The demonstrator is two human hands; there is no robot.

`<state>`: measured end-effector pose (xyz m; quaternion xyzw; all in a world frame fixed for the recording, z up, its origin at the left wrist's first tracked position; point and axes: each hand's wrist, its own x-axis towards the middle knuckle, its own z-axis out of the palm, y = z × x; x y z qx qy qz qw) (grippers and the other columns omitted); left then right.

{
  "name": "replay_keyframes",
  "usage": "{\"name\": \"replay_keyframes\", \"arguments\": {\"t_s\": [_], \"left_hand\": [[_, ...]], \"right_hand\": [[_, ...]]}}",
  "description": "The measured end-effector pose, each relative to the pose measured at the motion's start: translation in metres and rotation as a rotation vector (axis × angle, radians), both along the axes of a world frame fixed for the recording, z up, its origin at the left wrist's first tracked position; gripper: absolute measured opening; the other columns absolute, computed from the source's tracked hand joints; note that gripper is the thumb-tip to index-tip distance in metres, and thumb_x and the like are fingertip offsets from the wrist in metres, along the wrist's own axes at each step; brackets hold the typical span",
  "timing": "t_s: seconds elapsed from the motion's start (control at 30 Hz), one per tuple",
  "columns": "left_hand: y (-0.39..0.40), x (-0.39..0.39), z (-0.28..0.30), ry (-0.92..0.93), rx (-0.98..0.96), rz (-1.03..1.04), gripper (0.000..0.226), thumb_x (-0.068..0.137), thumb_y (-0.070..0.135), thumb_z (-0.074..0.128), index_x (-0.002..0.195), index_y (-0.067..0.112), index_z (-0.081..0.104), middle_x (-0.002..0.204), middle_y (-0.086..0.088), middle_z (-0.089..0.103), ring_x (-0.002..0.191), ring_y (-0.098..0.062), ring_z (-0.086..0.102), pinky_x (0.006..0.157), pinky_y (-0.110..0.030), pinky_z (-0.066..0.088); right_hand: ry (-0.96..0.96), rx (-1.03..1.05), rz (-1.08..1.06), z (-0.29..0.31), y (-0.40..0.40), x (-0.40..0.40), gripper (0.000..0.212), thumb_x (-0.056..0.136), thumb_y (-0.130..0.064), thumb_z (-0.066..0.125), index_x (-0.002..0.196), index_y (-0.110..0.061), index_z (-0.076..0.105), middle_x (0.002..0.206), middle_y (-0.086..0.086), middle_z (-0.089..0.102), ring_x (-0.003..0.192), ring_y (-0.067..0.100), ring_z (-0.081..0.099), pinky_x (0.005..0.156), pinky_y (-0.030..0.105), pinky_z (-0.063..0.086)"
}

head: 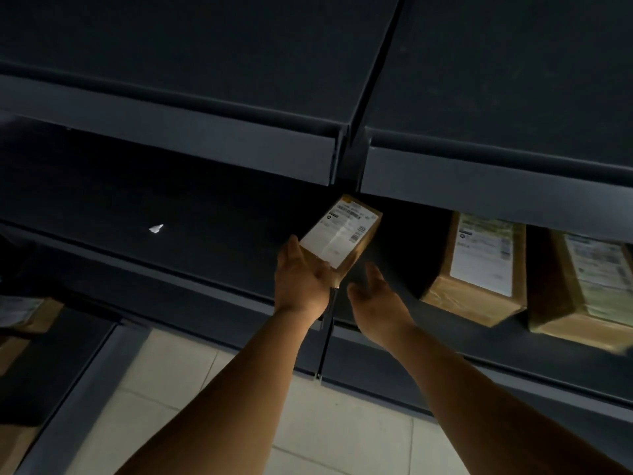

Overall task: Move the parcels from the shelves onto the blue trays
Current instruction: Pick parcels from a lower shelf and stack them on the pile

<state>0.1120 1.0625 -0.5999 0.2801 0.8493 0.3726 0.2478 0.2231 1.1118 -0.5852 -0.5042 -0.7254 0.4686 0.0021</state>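
While both bare forearms reach up from the bottom edge over a pale tiled floor (191, 389), the hands meet at the front lip of a dark shelf (205, 279). Left hand (301, 279) is palm-up under the near-left corner of a small brown parcel (342, 231), thumb pressed on its left edge, so it's gripping that parcel. Right hand (378, 299) sits just right of and below the same parcel, fingers spread and loose, thumb pointing up toward the box; can't tell if it touches. Parcel is tilted, white shipping label (334, 236) facing up, far end tucked into the shadow under the shelf above (479, 180), right at the seam between two shelf bays.

Further right on the same shelf level: second parcel (479, 269), longer, label up, lying flat. Just beside it, third parcel (589, 286), cut by the right frame edge, blurred.

Left bay of that shelf: dark, only a small white scrap (157, 229) visible. Lower left, another box (24, 313) with a label, dim, detail unreadable.

Top of frame: undersides of upper shelves, dark.
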Motion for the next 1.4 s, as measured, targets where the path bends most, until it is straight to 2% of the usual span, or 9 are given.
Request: {"name": "replay_keyframes", "arguments": {"t_s": [0.13,0.27,0.47,0.6,0.7,0.87,1.1,1.3,1.4], "left_hand": [[0.007,-0.006,-0.003,-0.085,-0.016,-0.001,0.051,0.094,0.029,0.051,0.141,0.013,0.037,0.137,-0.011,0.049,0.121,-0.025,0.052,0.092,-0.030,0.045],[-0.009,0.007,0.002,-0.151,0.015,0.060,0.042,0.090,0.037,0.053,0.124,0.012,0.054,0.124,-0.014,0.053,0.099,-0.025,0.062,0.083,-0.037,0.055],[-0.062,0.031,0.045,-0.335,0.118,0.305,0.026,0.089,0.022,0.060,0.112,0.015,0.048,0.113,-0.007,0.058,0.080,-0.008,0.060,0.049,-0.009,0.046],[-0.112,0.053,0.097,-0.399,0.209,0.409,0.023,0.091,0.006,0.055,0.108,0.015,0.042,0.097,0.004,0.057,0.077,0.000,0.055,0.052,-0.001,0.044],[-0.149,0.063,0.133,-0.404,0.245,0.466,0.039,0.092,0.007,0.052,0.126,0.023,0.039,0.109,0.008,0.056,0.084,0.000,0.055,0.055,-0.005,0.045],[-0.203,0.064,0.201,-0.325,0.367,0.508,0.057,0.093,0.004,0.051,0.142,0.029,0.036,0.120,0.012,0.058,0.110,-0.007,0.055,0.072,-0.009,0.047],[-0.272,0.050,0.300,-0.200,0.533,0.553,0.059,0.092,0.009,0.054,0.140,0.037,0.034,0.114,0.018,0.058,0.096,0.010,0.058,0.067,0.000,0.045],[-0.329,0.009,0.385,-0.037,0.643,0.603,0.048,0.085,0.020,0.065,0.121,0.049,0.051,0.119,0.011,0.064,0.098,0.003,0.064,0.082,-0.018,0.051],[-0.358,-0.015,0.427,0.084,0.672,0.608,0.051,0.083,0.026,0.066,0.130,0.040,0.051,0.116,0.018,0.065,0.096,0.004,0.065,0.085,-0.023,0.054]], "right_hand": [[0.090,-0.048,-0.071,-0.005,0.004,-0.013,0.042,0.099,-0.031,0.035,0.140,-0.023,0.034,0.121,0.004,0.057,0.077,0.014,0.056,0.058,0.024,0.044],[0.166,-0.108,-0.245,-0.004,-0.006,-0.009,0.035,0.097,-0.033,0.040,0.129,-0.020,0.044,0.124,0.005,0.054,0.095,0.021,0.054,0.075,0.029,0.040],[0.253,-0.135,-0.278,0.030,-0.047,0.008,0.015,0.095,-0.037,0.046,0.105,-0.025,0.046,0.105,0.002,0.055,0.088,0.015,0.055,0.071,0.026,0.041],[0.348,-0.172,-0.224,0.068,-0.085,0.017,0.011,0.094,-0.025,0.053,0.104,-0.024,0.049,0.093,-0.005,0.058,0.076,0.006,0.055,0.054,0.016,0.041],[0.425,-0.203,-0.106,0.106,-0.114,0.022,0.020,0.093,-0.018,0.055,0.109,-0.027,0.049,0.094,-0.013,0.055,0.081,0.004,0.055,0.050,0.004,0.041],[0.578,-0.201,0.054,0.173,-0.154,0.016,0.032,0.091,-0.016,0.057,0.114,-0.038,0.052,0.118,-0.008,0.059,0.103,0.003,0.058,0.069,0.013,0.047],[0.736,-0.189,0.210,0.272,-0.206,-0.014,0.037,0.091,-0.020,0.057,0.118,-0.045,0.051,0.124,-0.014,0.055,0.106,-0.003,0.053,0.074,0.015,0.045],[0.892,-0.151,0.265,0.362,-0.258,-0.066,0.027,0.092,-0.023,0.057,0.111,-0.042,0.057,0.110,-0.019,0.062,0.105,0.004,0.059,0.088,0.030,0.051],[0.964,-0.131,0.329,0.409,-0.284,-0.095,0.026,0.092,-0.026,0.056,0.104,-0.048,0.056,0.110,-0.020,0.062,0.098,-0.002,0.061,0.077,0.020,0.051]]}}
